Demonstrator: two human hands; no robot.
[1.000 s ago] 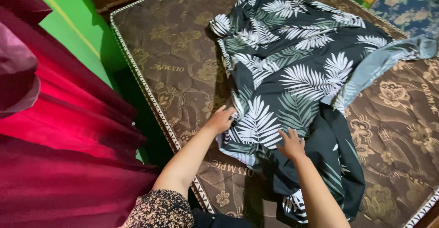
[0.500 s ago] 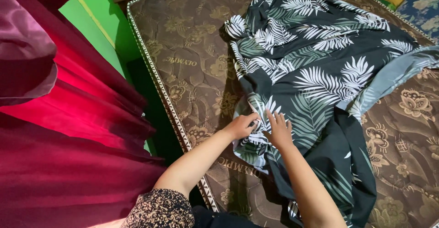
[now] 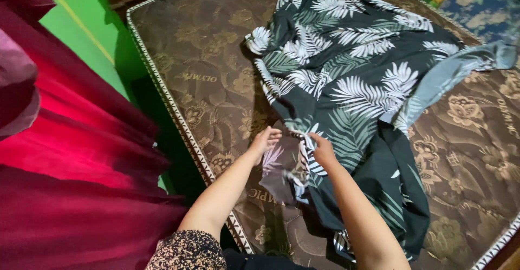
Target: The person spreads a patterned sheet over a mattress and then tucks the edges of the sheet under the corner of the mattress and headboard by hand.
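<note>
Green wall (image 3: 81, 37) and a red curtain (image 3: 70, 156) stand along the left of a bare bed mattress (image 3: 211, 64). It is brown, with gold flowers and a stitched, puffy top, and a striped band runs round its edge.

A dark sheet (image 3: 352, 80) with white and green leaves lies bunched across the middle of the mattress and reaches down to its near edge. It is thin, soft cloth, full of folds, and one pale grey flap sticks out toward the right edge.

Near the left edge, the left hand (image 3: 265, 140) has its fingers spread, and they touch the edge of the sheet where the pale underside shows. The right hand (image 3: 323, 150) is pinched shut on a fold of the sheet just beside it.

The cloth looks slippery, so the fold could slide out of that small pinch. The bunched part could twist up more if pulled hard. The low end hangs over the near edge and could drag the rest off the mattress.
</note>
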